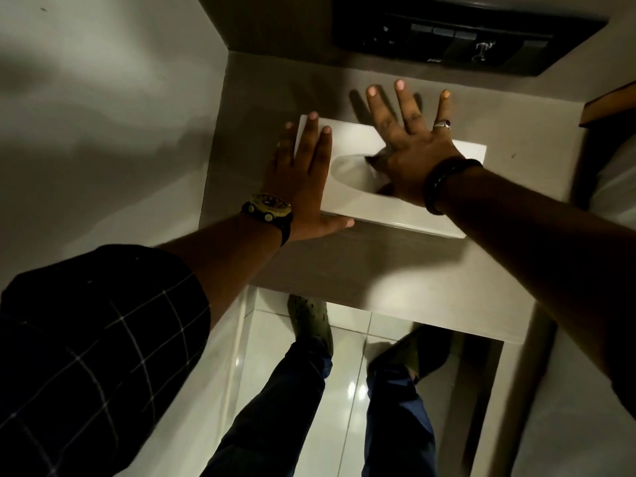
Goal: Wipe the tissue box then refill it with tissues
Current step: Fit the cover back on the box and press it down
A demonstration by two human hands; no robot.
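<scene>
A white tissue box (354, 204) lies flat on a grey shelf (361, 266), its oval slot facing up. My left hand (303, 180) rests flat against the box's left end, fingers straight, thumb along the near edge. My right hand (409, 139) presses flat over the slot with fingers spread past the far edge of the box. A bit of white tissue (377, 163) shows under the right palm at the slot; whether the hand grips it I cannot tell.
A dark switch panel (461, 32) is set in the wall behind the shelf. A plain wall closes the left side. A wooden edge (609, 105) stands at the right. Below the shelf are glossy floor tiles (351, 390) and my feet.
</scene>
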